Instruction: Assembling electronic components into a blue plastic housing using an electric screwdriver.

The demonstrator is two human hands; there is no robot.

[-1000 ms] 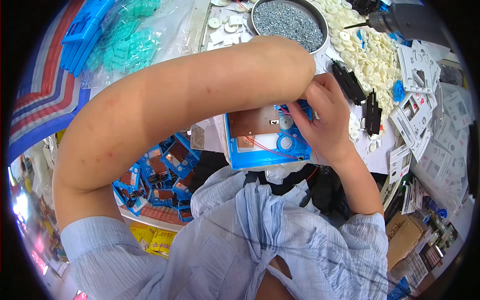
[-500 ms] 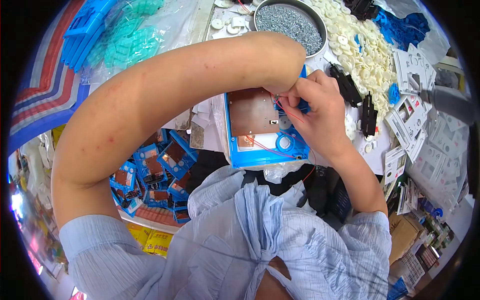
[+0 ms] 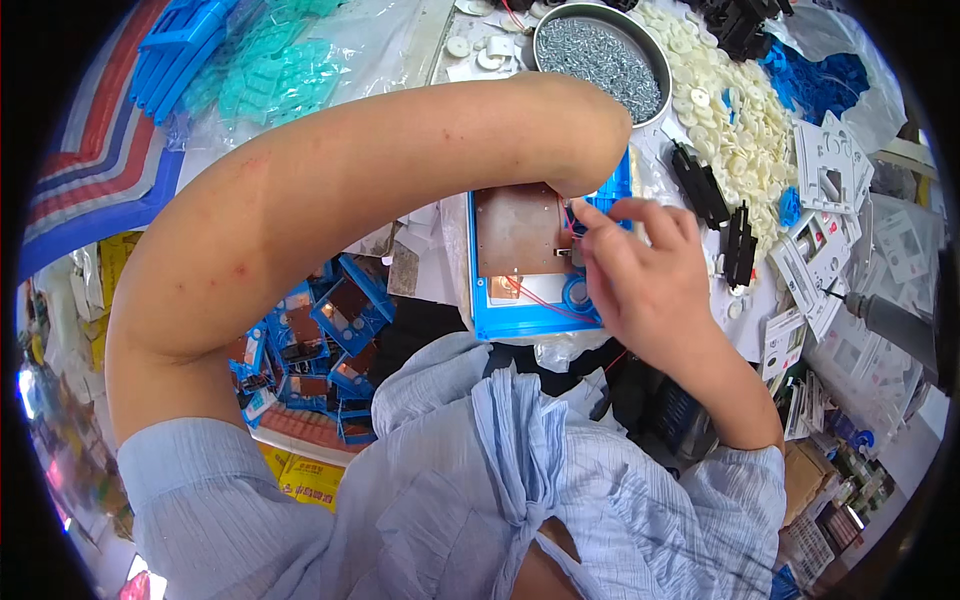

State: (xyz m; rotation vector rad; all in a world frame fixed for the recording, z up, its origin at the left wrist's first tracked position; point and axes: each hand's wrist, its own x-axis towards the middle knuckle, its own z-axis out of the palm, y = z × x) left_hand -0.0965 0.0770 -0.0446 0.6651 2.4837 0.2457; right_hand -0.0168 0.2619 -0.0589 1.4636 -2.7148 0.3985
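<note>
A blue plastic case (image 3: 500, 320) holding a brown circuit board (image 3: 518, 230) lies on the bench in front of me. My right hand (image 3: 645, 285) rests over its right side, fingertips pinched on a thin red wire (image 3: 545, 298) at the board's right edge. My left arm bends across the view, and its wrist folds down at the case's top right corner. My left hand (image 3: 592, 180) is almost wholly hidden under that wrist, so its grip cannot be told.
A metal bowl of screws (image 3: 600, 55) stands behind the case, with a heap of white plastic discs (image 3: 735, 125) and black clips (image 3: 700, 185) to its right. White face plates (image 3: 830, 170) and a power screwdriver (image 3: 890, 320) lie right. A box of blue cases (image 3: 320, 340) sits left.
My right hand has slid a little down the board's right edge, fingers still pinched. The power screwdriver has gone from the upper right to the right edge of the view.
</note>
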